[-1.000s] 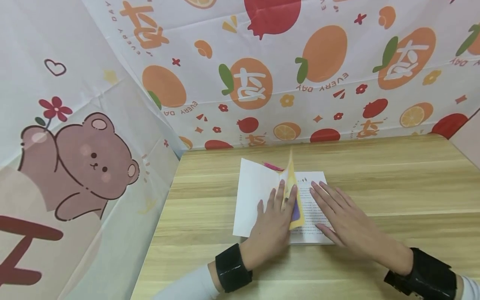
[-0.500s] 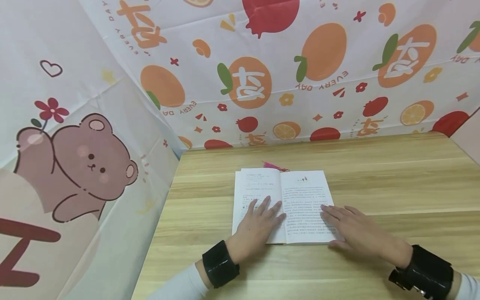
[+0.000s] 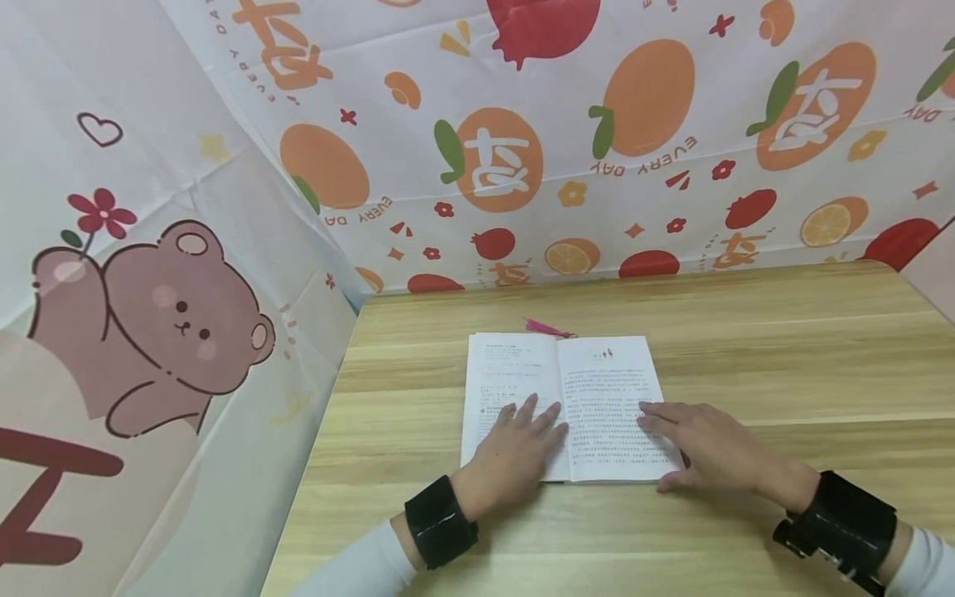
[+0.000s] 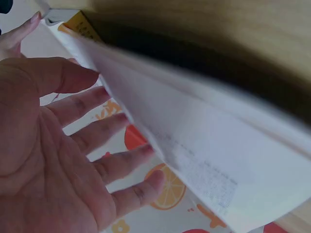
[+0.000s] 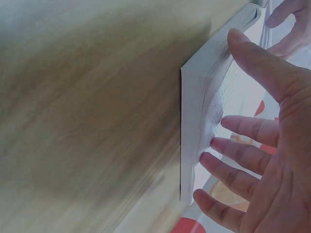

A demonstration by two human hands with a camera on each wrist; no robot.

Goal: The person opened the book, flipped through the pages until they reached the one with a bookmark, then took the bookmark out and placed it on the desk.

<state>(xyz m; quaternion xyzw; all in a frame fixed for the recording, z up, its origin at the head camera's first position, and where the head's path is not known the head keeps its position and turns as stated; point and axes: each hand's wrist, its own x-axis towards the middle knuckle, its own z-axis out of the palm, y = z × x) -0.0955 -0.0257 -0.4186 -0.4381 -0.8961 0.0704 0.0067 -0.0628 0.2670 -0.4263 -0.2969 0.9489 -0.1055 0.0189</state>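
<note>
Book (image 3: 608, 406) lies open and face up on the wooden table (image 3: 791, 348), at center to lower center of the head view. Changed: 1 s ago a yellow-edged leaf stood up at the middle beside the left hand (image 3: 513, 452); now no leaf stands and both printed pages show. Right hand (image 3: 709, 444) has come down from the upper part of the right page (image 3: 608, 373) to its outer edge. Meaning, as judged: the turn is done and the spread is being kept flat.

Orientation: page tops face the top of the frame, small illustration at top of the right page. Spread's long axis runs left to right; each single page is longer top to bottom; spine runs down the middle, foot a bit to the right.

Left hand: fingers spread and loosely extended over the lower left page (image 3: 515, 365), tips near the spine, gripping nothing. Right hand: fingers fairly straight, tips at the right page's outer edge, thumb by the lower right corner, no grip seen. How hard either presses, can't tell.

Pink tassel (image 3: 543, 328) sticks out past the book's top edge, pointing upper left. 2 black wristbands (image 3: 440, 522), 1 per wrist.
</note>
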